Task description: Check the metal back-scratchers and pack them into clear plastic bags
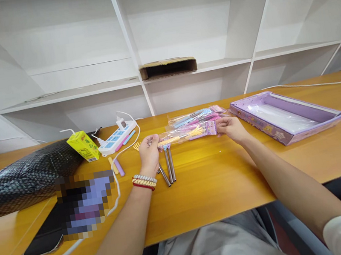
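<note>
Both my hands hold one clear plastic packet [187,134] just above the wooden table [217,180]. Inside the packet lies a yellow pen-like stick topped with a small hand shape. My left hand [149,152], with bracelets on the wrist, pinches the packet's left end. My right hand [230,128] grips the purple card end on the right. Under the packet, three metal-handled sticks [168,169] lie loose on the table. Behind it sits a pile of similar packets [196,117].
An open purple box [285,116] lies at the right. To the left are a white power strip [118,138], a yellow drink carton [84,146], a black padded bag [20,179] and a phone [50,235]. White shelves rise behind the table, holding a cardboard box [167,67].
</note>
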Motion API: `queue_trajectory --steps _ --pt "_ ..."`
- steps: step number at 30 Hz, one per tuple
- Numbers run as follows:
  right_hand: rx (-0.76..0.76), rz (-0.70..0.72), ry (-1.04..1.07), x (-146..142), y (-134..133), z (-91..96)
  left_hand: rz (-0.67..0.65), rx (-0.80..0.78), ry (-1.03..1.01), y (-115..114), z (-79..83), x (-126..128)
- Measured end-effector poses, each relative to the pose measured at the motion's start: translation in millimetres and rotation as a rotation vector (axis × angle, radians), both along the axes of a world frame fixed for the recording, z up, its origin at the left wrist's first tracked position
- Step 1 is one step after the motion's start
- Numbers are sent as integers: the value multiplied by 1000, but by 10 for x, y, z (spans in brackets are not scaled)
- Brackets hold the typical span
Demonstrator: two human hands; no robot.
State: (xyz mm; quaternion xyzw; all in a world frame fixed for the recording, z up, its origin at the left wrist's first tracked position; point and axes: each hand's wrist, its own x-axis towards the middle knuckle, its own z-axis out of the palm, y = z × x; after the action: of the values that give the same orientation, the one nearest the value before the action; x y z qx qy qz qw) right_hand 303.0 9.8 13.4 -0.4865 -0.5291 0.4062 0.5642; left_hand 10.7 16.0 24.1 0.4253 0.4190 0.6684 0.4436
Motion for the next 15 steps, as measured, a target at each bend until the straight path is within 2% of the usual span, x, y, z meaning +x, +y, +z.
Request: queue_trajectory --steps 9,12,15 --pt "91 -179 -287 -73 50 -132 -5 20 26 33 -83 18" --pt "86 -222 -281 -96 42 -133 4 17 25 32 -83 15" --pt "62 -174 -204 -112 8 -88 10 18 25 32 -81 8"
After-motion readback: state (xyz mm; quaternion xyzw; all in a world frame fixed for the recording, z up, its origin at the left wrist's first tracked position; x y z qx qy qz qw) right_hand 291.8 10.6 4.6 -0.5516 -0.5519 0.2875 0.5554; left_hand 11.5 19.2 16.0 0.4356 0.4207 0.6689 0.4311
